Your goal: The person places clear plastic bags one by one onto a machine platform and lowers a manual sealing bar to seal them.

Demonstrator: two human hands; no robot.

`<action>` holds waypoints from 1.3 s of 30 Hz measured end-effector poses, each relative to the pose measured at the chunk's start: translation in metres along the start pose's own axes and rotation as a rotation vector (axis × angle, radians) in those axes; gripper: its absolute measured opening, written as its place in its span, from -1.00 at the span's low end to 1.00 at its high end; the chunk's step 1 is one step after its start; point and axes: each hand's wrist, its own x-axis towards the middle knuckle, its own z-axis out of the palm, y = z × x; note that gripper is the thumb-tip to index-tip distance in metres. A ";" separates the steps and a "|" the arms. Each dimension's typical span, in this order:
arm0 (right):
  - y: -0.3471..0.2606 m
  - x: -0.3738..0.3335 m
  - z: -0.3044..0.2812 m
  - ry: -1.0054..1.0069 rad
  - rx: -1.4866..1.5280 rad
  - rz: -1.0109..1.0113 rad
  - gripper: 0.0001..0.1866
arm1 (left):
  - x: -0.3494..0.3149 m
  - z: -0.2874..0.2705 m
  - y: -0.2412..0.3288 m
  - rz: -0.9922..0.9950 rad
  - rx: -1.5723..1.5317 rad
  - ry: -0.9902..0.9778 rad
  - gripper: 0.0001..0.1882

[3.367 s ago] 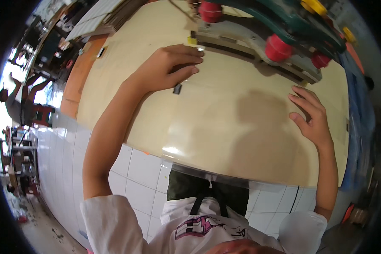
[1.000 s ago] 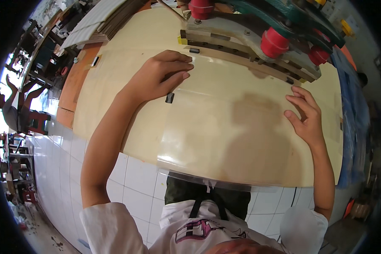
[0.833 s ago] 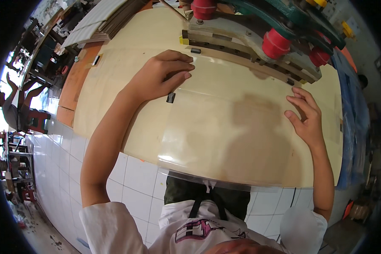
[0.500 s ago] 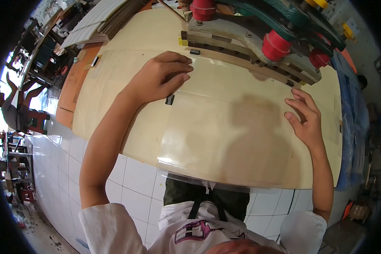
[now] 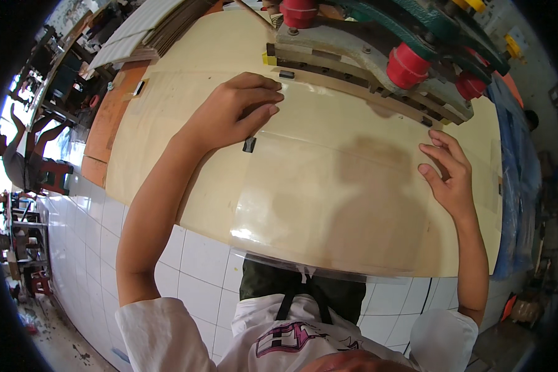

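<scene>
A clear plastic sheet (image 5: 279,204) lies flat on the cream tabletop (image 5: 149,149), and its near edge overhangs the front. My left hand (image 5: 245,108) rests at the sheet's far left corner, fingers stretched forward and thumb apart, with nothing seen in its grasp. Beside its wrist is a small black block (image 5: 249,145); another black block (image 5: 286,74) sits just beyond its fingertips. My right hand (image 5: 449,173) is near the sheet's right side, open with fingers spread and slightly bent. A third dark block (image 5: 426,121) is close to its fingertips.
A machine with a grey metal bar (image 5: 328,43), green arms (image 5: 390,22) and red cylinders (image 5: 408,67) spans the table's far side. Stacked boards (image 5: 142,37) stand at the far left. Blue plastic sheeting (image 5: 518,186) hangs at the right. Another person (image 5: 18,158) sits at far left.
</scene>
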 end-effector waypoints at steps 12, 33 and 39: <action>0.001 0.000 -0.001 -0.001 -0.007 0.010 -0.63 | 0.001 -0.001 -0.002 0.035 0.021 0.001 -0.78; -0.002 -0.001 0.001 -0.022 0.018 0.012 -0.64 | -0.003 -0.001 -0.007 0.049 0.039 0.021 -0.78; 0.001 0.000 -0.002 0.005 -0.083 -0.062 -0.66 | 0.002 0.008 -0.004 0.055 0.010 0.041 -0.78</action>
